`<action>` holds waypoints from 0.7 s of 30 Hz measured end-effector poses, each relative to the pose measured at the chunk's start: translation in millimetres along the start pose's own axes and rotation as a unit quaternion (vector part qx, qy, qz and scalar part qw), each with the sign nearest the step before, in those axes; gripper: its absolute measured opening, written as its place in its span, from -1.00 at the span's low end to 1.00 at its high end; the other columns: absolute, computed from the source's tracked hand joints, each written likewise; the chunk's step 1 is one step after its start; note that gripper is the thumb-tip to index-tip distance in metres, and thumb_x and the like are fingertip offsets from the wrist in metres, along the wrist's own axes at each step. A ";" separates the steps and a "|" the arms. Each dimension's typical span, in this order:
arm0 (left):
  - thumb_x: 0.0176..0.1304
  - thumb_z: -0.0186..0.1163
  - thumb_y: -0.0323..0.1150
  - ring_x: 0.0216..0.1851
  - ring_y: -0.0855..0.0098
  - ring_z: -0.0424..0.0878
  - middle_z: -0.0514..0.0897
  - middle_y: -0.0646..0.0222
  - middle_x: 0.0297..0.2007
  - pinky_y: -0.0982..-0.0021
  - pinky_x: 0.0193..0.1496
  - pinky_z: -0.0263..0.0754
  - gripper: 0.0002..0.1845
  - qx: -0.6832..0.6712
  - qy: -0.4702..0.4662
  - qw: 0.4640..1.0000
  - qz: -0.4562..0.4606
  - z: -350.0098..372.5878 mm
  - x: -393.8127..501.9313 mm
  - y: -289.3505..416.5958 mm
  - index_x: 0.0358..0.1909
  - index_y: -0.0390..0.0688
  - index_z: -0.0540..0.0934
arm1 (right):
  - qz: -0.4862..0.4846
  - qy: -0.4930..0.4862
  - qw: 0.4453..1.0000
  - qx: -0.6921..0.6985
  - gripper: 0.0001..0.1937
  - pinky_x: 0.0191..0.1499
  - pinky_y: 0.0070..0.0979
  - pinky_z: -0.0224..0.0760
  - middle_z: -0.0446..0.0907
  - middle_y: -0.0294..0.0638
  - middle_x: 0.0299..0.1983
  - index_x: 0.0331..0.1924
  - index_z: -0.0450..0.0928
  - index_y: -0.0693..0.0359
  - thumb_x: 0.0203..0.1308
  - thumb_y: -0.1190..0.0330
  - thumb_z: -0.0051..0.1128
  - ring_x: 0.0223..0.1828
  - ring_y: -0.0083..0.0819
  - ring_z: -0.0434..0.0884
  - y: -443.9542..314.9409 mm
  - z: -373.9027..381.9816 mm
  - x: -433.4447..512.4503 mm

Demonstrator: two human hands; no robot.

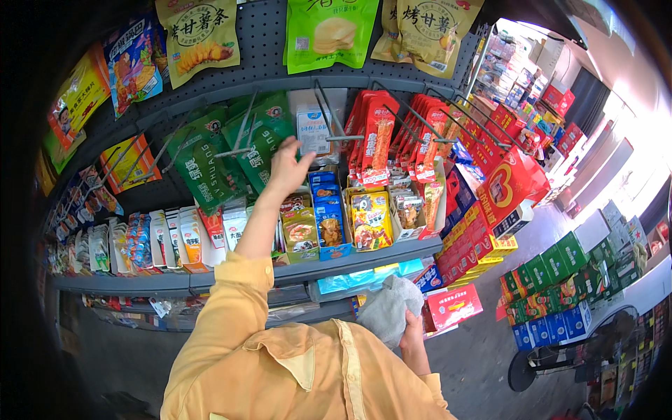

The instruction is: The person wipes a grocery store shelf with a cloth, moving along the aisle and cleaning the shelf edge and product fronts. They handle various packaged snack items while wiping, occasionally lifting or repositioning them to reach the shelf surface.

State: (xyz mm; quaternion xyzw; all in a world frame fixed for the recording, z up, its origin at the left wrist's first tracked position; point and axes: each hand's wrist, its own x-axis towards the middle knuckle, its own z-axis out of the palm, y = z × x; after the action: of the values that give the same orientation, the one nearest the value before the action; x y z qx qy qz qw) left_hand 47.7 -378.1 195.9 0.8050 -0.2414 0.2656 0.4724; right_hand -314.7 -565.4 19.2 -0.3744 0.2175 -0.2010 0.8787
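My left hand (290, 167) reaches up to the hanging snacks, fingers apart. It overlaps the right edge of a green snack bag (257, 149); whether it touches the bag I cannot tell. Just right of the fingertips hangs a clear packet with a white and blue label (313, 128) on a metal peg hook (321, 113). Below the hand, a shelf box of blue snack packets (329, 210) stands beside yellow-green pouches (299, 231). Low in front of my body, my right hand (413, 331) grips a bunched grey cloth (391, 310).
Red snack packets (377, 136) hang on hooks to the right, with peg hooks jutting out. Small boxed snacks line the shelf, whose grey front edge (299, 270) runs across. Red cartons (467, 236) stack at the shelf's end. A fan (556, 357) and green cartons (556, 257) stand farther right.
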 end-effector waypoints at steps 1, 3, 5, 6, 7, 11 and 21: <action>0.04 0.27 -0.33 -0.10 0.18 0.57 0.50 0.06 0.01 0.34 -0.11 0.47 -0.58 0.083 0.037 0.996 0.013 4.1 14.1 -13.4 -0.09 -0.37 0.49 | -0.008 -0.004 1.000 0.005 -0.58 -0.03 -0.28 0.43 0.52 -0.07 -0.05 0.05 0.36 0.39 0.07 0.42 0.09 -0.07 -0.25 0.55 -3.6 0.0 -1.3; 0.02 0.24 -0.15 0.14 0.03 0.35 0.38 -0.11 0.11 0.24 0.18 0.25 -0.34 0.101 0.031 0.994 -0.009 11.9 35.2 -22.8 0.08 -0.41 0.35 | -0.016 0.011 1.000 0.006 -0.55 -0.01 -0.26 0.42 0.52 -0.07 -0.04 0.08 0.34 0.36 0.06 0.42 0.10 -0.06 -0.24 0.54 -2.4 -14.2 -2.2; 0.01 0.25 -0.14 0.08 0.02 0.42 0.44 -0.12 0.04 0.23 0.11 0.32 -0.34 0.067 0.044 0.995 -0.055 20.0 51.2 -26.4 0.04 -0.42 0.36 | -0.005 0.032 0.999 -0.002 -0.54 0.00 -0.26 0.41 0.51 -0.07 -0.02 0.09 0.33 0.34 0.06 0.42 0.10 -0.04 -0.24 0.54 -3.9 -23.2 -7.4; -0.01 0.27 -0.13 0.03 0.01 0.45 0.48 -0.12 -0.01 0.22 0.06 0.36 -0.35 0.041 0.027 0.996 -0.078 21.6 56.0 -20.5 0.02 -0.42 0.38 | 0.018 0.085 0.996 -0.015 -0.53 0.03 -0.25 0.39 0.48 -0.08 0.02 0.11 0.32 0.31 0.07 0.42 0.08 -0.01 -0.24 0.52 -5.6 -27.7 -12.0; -0.02 0.28 -0.12 -0.02 -0.01 0.49 0.52 -0.12 -0.06 0.21 0.01 0.39 -0.35 0.019 0.015 0.994 -0.102 13.6 61.3 -14.5 0.01 -0.41 0.39 | 0.019 0.077 0.997 -0.006 -0.53 0.03 -0.25 0.38 0.48 -0.09 0.02 0.11 0.32 0.31 0.07 0.42 0.08 0.00 -0.24 0.51 -4.6 -32.8 -13.2; -0.02 0.33 -0.19 -0.34 0.30 0.64 0.65 0.08 -0.31 0.39 -0.29 0.48 -0.57 -0.192 -0.022 0.970 -0.144 22.8 72.2 -30.4 -0.25 -0.38 0.56 | 0.013 0.084 0.996 0.014 -0.55 0.05 -0.25 0.36 0.48 -0.10 0.02 0.10 0.33 0.30 0.08 0.44 0.04 0.02 -0.24 0.50 -3.8 -46.3 -13.5; 0.21 0.13 -0.37 -0.41 0.58 0.51 0.64 0.37 -0.41 0.52 -0.33 0.36 -0.78 -0.221 -0.069 0.968 -0.092 18.5 59.9 -21.9 -0.26 -0.35 0.60 | 0.003 0.060 0.998 -0.001 -0.60 -0.02 -0.30 0.42 0.53 -0.09 -0.06 0.06 0.36 0.36 0.09 0.47 0.01 -0.08 -0.27 0.56 6.6 -23.6 -13.0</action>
State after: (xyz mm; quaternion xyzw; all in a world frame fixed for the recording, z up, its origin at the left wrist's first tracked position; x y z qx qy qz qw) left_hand 109.9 -393.2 213.8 0.7157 -0.2510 0.1049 0.6432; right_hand -336.8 -567.9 2.5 -0.3617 0.2707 -0.2204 0.8645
